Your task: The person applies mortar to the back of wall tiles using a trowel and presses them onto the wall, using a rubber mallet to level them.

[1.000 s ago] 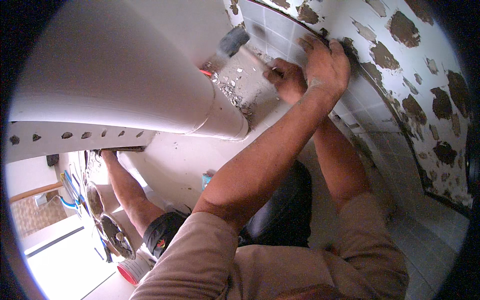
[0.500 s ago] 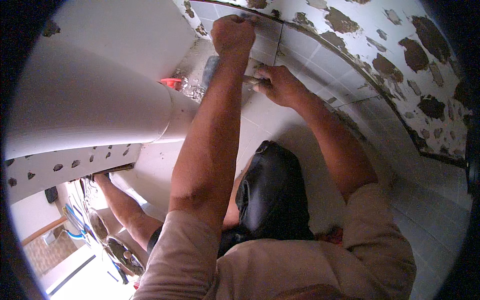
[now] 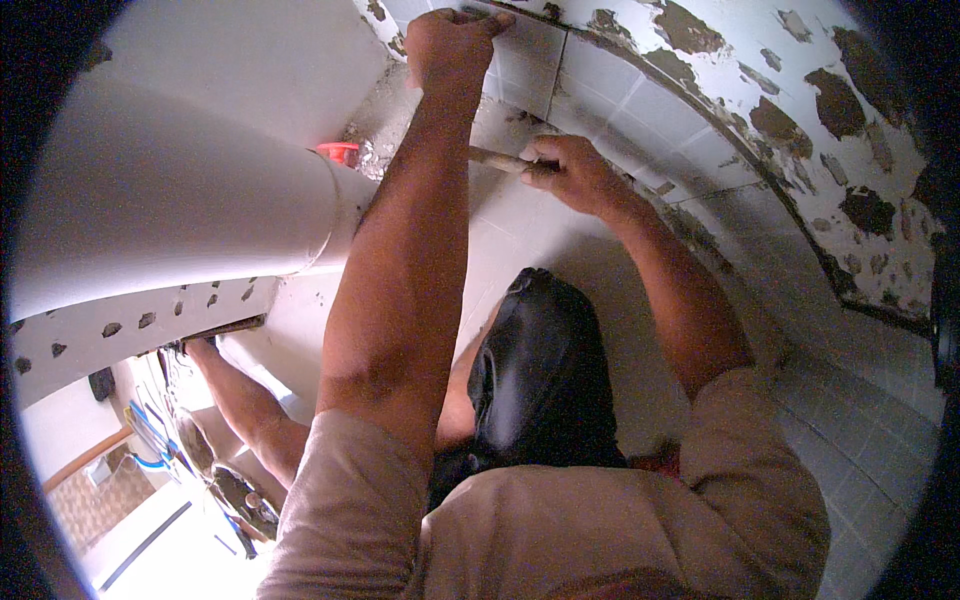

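My left hand (image 3: 450,50) is raised at the top edge of a grey wall tile (image 3: 528,65), its fingers curled and one digit lying along the tile's edge. What it grips there, if anything, I cannot make out. My right hand (image 3: 570,172) is wrapped round the wooden handle of a mallet (image 3: 497,160), which points left. The mallet's head is hidden behind my left forearm; half a second ago it showed as a dark grey cylinder.
A thick white pipe (image 3: 190,190) runs along the left. Beyond it sit a red plastic piece (image 3: 340,152) and crumbly debris. Above the tiles the white wall (image 3: 740,60) has dark mortar patches. Another person's limb (image 3: 240,405) and tangled blue cables (image 3: 150,440) are at lower left.
My left hand has moved slightly up and left along the tile's edge. The mallet's head has gone out of sight behind my left forearm, and more of its handle shows.
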Motion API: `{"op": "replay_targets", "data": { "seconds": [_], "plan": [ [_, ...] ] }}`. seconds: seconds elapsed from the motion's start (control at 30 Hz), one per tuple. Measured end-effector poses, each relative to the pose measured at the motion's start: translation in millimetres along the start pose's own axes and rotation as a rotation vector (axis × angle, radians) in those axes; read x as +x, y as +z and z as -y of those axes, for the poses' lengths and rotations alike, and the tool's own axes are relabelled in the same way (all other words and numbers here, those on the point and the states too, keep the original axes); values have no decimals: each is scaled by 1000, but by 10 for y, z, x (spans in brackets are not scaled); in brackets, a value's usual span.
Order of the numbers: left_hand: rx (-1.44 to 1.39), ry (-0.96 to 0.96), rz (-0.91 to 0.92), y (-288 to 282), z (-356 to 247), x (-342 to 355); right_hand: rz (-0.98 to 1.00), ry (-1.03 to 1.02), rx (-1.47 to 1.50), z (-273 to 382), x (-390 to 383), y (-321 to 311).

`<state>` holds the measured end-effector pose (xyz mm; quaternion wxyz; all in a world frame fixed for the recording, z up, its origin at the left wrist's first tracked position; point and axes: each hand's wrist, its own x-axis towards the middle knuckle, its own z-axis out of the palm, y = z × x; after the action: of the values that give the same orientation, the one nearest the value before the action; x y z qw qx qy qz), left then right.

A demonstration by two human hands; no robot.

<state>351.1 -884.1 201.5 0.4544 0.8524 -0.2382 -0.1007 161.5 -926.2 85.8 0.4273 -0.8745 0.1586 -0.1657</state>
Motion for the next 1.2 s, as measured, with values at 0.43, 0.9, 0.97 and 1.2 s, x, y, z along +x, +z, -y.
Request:
{"op": "replay_targets", "data": {
  "seconds": [0.43,0.9,0.97,1.2],
  "plan": [
    [-84,-15,-22,-22,111,-47,66,77,49,-97,-61,109],
    [-63,154,-332,357,530,304,-23,84,13,150,13,654],
    [-133,272,-297,657,353,19,-22,107,-58,60,75,642],
    [-231,143,65,687,-28,-503,-24,-54,-284,123,668,690]
  ]
}}
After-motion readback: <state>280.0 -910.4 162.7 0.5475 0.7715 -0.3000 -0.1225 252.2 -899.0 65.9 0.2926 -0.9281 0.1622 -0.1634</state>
